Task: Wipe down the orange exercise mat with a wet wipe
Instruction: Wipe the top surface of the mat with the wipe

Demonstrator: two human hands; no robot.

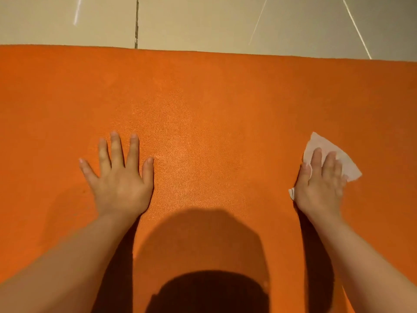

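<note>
the right hand (pixel 320 184) is pressing the white wet wipe (pixel 331 158) flat-fingered onto the orange mat (pixel 203 98) lying on the tiled floor (pixel 203 21), the left hand (pixel 119 177) is bracing spread beside it, and wiping is looking underway, coverage unclear

beige tiled floor (pixel 203 21), dark grout line (pixel 136 21)
</note>
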